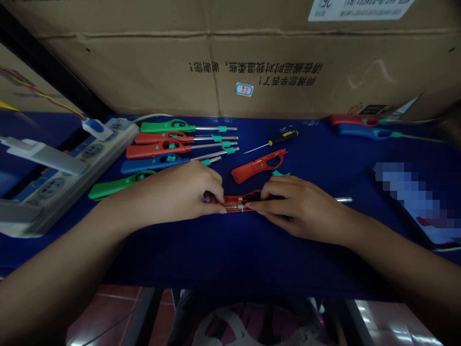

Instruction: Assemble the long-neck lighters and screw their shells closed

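Note:
An opened red gas lighter (pixel 236 199) lies on the blue tabletop with its inner parts showing, including a small white piece. My left hand (pixel 201 190) is closed in a pinch on its left end. The fingers of my right hand (pixel 300 206) are closed around its middle and right part, fingertips at the white piece. Past my right wrist the tip of a metal tube (pixel 344 199) sticks out. Just beyond my hands rests a loose red shell half (pixel 257 166), and behind it a black and yellow screwdriver (pixel 283 139). My fingers hide much of the lighter.
Several long-necked lighters, including a blue one (pixel 154 164), lie in a row at left. A power strip (pixel 68 178) with plugs stands left of them. A large cardboard box (pixel 162 72) closes the back. At right are a phone (pixel 414 206) and further lighters (pixel 363 130).

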`<state>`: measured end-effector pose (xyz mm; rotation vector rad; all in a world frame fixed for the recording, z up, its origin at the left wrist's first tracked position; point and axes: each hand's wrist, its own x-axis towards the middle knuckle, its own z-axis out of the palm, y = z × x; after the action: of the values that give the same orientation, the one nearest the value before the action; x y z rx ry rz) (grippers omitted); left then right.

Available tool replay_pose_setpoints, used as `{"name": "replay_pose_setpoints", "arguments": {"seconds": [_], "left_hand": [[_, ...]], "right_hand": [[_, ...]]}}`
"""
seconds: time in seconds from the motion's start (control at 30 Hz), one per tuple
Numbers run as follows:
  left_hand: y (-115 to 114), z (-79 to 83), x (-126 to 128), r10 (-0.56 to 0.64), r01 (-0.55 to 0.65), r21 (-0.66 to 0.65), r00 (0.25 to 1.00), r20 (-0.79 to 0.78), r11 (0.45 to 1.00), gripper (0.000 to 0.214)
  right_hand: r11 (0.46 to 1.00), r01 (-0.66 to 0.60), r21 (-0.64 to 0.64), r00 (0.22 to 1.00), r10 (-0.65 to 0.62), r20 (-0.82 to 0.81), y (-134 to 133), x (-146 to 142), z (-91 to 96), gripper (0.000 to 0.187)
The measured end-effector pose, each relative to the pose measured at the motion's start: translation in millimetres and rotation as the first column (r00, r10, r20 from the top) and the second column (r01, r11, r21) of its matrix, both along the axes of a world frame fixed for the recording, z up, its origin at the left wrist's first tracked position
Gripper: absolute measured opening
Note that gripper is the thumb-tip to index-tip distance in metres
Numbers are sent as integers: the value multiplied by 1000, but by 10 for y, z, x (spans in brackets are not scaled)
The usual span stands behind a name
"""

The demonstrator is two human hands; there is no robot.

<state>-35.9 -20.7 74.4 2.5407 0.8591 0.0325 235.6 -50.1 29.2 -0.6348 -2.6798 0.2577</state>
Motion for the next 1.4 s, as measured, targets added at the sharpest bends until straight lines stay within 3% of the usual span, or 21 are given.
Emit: {"name": "replay_pose_setpoints", "arguments": {"seconds": [0.57, 1.4], "left_hand": [[-30, 46, 6, 12, -12, 2, 999, -51, 1000, 7], [-120, 109, 53, 42, -40, 62, 998, -39, 997, 13]], "right_hand": [[997, -54, 60, 997, 51, 57, -1, -1, 15, 24], [999, -27, -34, 999, 28, 42, -6, 8, -7, 25]]}}
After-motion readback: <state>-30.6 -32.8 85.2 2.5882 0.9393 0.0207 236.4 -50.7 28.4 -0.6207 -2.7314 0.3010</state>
